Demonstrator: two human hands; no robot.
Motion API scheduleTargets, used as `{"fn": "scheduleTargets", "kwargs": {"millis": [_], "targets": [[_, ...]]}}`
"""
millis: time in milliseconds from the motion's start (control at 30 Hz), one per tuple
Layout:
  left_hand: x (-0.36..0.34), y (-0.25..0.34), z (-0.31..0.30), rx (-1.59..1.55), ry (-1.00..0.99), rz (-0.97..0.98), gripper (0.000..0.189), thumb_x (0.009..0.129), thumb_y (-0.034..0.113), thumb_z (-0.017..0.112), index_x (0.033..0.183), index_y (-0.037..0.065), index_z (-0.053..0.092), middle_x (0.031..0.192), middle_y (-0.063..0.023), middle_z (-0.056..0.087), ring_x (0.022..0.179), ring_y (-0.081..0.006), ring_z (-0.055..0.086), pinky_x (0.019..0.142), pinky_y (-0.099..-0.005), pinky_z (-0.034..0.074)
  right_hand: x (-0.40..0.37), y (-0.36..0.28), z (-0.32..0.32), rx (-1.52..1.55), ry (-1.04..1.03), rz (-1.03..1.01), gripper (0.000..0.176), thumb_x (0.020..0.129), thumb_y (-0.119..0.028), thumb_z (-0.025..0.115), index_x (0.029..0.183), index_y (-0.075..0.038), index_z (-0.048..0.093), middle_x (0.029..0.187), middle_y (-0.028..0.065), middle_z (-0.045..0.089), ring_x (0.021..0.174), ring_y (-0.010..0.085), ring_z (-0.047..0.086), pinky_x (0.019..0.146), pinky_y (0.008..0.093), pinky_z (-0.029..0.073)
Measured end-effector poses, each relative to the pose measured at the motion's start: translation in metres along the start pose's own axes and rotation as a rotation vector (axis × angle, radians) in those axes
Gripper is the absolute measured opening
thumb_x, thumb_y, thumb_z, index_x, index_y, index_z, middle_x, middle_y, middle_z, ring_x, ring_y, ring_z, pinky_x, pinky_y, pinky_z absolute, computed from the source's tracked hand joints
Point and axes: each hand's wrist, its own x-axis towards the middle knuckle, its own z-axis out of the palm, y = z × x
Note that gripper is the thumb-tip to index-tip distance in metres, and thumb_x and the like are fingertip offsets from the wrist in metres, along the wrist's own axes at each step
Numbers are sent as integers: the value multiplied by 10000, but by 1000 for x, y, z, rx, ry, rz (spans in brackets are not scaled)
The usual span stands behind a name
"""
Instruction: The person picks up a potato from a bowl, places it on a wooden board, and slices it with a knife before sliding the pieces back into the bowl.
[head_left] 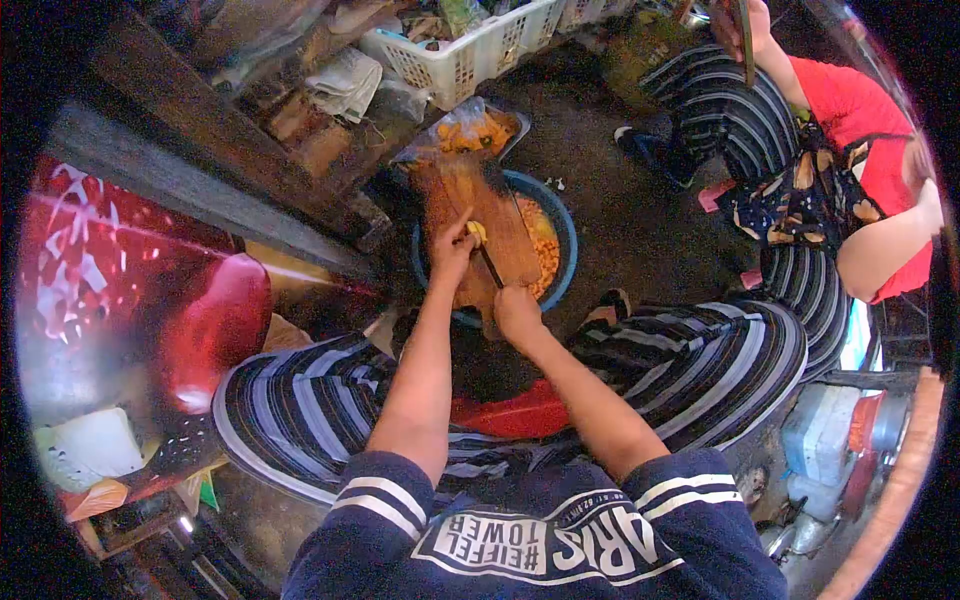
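Note:
A wooden cutting board (512,232) rests across a blue basin (571,240), where small diced orange pieces (546,262) show beside the board. My left hand (452,250) is over the board, its fingers closed on a small yellow piece of food (476,233). In my right hand (517,313), at the board's near edge, is a knife (489,268), its dark narrow length pointing toward the yellow piece. The exact contact between blade and piece is too small to tell. Beyond the board's far end lies a clear plastic bag (470,132) with orange pieces in it.
A white plastic crate (455,65) stands at the back, near folded newspaper (345,82) on a wooden shelf. Another person in a red top (850,95) sits at the right. A shiny red surface (130,290) is on the left; plastic containers (820,435) sit at the lower right.

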Motion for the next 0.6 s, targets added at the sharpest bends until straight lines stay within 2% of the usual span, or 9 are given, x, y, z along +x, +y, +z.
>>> {"fn": "scheduleTargets", "kwargs": {"millis": [67, 200, 300, 367, 400, 433, 467, 500, 600], "targets": [[5, -7, -5, 441, -103, 291, 348, 737, 62, 603, 1043, 228, 619, 878, -79, 499, 823, -202, 477, 747, -303, 409, -1, 1, 6, -32, -14, 28, 267, 809, -160, 456, 712, 40, 605, 727, 235, 590, 686, 402, 581, 629, 442, 487], [23, -23, -3, 435, -157, 286, 224, 728, 89, 607, 912, 202, 669, 847, -96, 490, 836, -255, 463, 778, -343, 391, -10, 13, 11, -138, -52, -19, 264, 807, -160, 452, 726, 38, 607, 742, 233, 593, 715, 399, 584, 636, 438, 488], [24, -24, 0, 540, -146, 286, 135, 723, 107, 620, 823, 179, 675, 821, -105, 498, 840, -261, 467, 779, -350, 388, -21, 13, -9, 4, -78, 150, 246, 798, -149, 457, 730, 35, 605, 740, 230, 593, 727, 392, 587, 638, 440, 485], [24, -15, 4, 629, -54, 308, 86, 694, 79, 647, 761, 133, 652, 782, -103, 509, 829, -266, 501, 729, -346, 419, -19, 12, -42, -82, -222, 67, 244, 791, -152, 462, 724, 40, 597, 736, 239, 589, 735, 383, 588, 637, 438, 484], [24, -18, 6, 628, -54, 309, 86, 694, 79, 647, 761, 133, 652, 782, -103, 509, 829, -266, 501, 729, -346, 419, -25, 10, -71, -49, -181, -62, 260, 788, -178, 473, 715, 42, 592, 703, 241, 586, 652, 355, 604, 602, 423, 491], [25, -23, 7, 486, -31, 191, 92, 677, 49, 652, 737, 118, 640, 780, -101, 519, 818, -263, 517, 702, -347, 434, -24, 12, -96, 134, -370, 26, 284, 794, -191, 472, 710, 57, 581, 641, 230, 579, 537, 318, 599, 552, 404, 494], [26, -29, 8, 343, -7, 73, 104, 659, 19, 658, 714, 103, 628, 778, -99, 529, 807, -261, 533, 675, -348, 449, -19, 14, -107, 65, -427, 72, 291, 799, -190, 471, 702, 64, 575, 610, 215, 575, 494, 302, 589, 529, 394, 493], [26, -35, 7, 343, -8, 72, 104, 659, 19, 658, 714, 103, 628, 778, -99, 529, 807, -261, 533, 675, -348, 449, -15, 14, -115, -5, -484, 117, 299, 804, -190, 470, 694, 70, 570, 579, 200, 571, 450, 285, 578, 505, 384, 492], [21, -31, 3, 218, 33, -55, 150, 636, -26, 654, 743, 68, 608, 851, -100, 554, 827, -259, 554, 657, -354, 470, -15, 9, -128, 113, -374, 294, 329, 814, -209, 470, 696, 82, 569, 558, 188, 570, 477, 287, 591, 513, 382, 494]]}}
